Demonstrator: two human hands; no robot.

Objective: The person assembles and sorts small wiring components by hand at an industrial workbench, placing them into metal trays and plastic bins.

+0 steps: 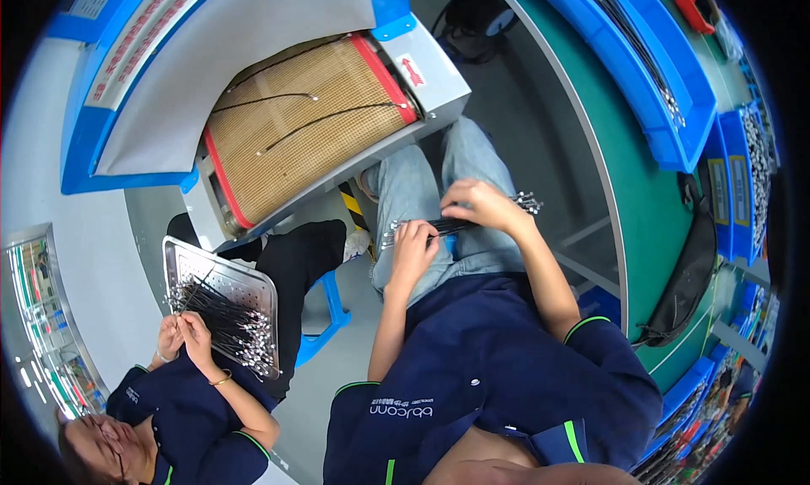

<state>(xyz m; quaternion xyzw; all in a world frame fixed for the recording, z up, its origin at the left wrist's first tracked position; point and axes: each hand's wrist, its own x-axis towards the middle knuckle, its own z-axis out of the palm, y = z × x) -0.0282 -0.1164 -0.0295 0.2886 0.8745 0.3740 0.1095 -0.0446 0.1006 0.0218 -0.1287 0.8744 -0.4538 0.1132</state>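
Observation:
A bundle of thin black cables [450, 226] with silver connectors at both ends lies across my lap. My left hand [413, 250] is closed around the bundle near its left end. Over its middle, my right hand [483, 205] is bent, with fingers curled together at the bundle's upper edge. Whether those fingertips pinch a cable is hidden. Connectors [530, 202] stick out beyond my right wrist. Ahead, single black cables [325, 124] are spread on the tan mesh belt [278, 169] of a conveyor machine.
At left, a co-worker's hands [187, 329] hold cable ends over a metal tray [261, 284] heaped with cables. The machine's blue-edged hood [169, 131] arches over the belt. On the right, a green bench [582, 55] carries a blue bin [650, 72] of cables and a black pouch [685, 270].

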